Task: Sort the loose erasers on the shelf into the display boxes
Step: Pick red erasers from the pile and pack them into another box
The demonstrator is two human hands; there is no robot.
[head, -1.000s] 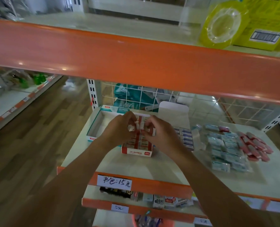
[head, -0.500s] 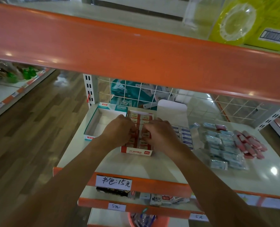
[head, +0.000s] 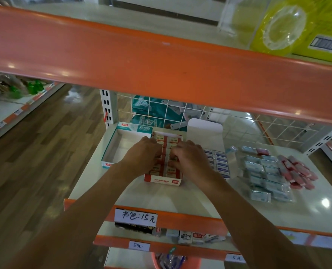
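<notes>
A red display box (head: 162, 181) stands in the middle of the shelf, packed with rows of red-and-white erasers (head: 172, 139). My left hand (head: 141, 154) and my right hand (head: 188, 156) are both down in the box, knuckles up. Their fingers curl onto erasers in the middle rows, and the fingertips are hidden. An empty teal-edged display box (head: 110, 152) sits just left of the red one. To the right is a box of blue-and-white erasers (head: 220, 164). Farther right lie loose wrapped grey-blue erasers (head: 266, 177) and loose pink erasers (head: 299, 171).
The orange edge of the upper shelf (head: 161, 61) hangs low over the work area. A wire grid back panel (head: 180, 113) closes the rear. A white card flap (head: 204, 131) stands behind the boxes. A lower shelf (head: 180, 235) holds small packets. Wooden floor lies to the left.
A second ago both hands held small erasers just above the red box. They have since dropped into the box and press on the rows.
</notes>
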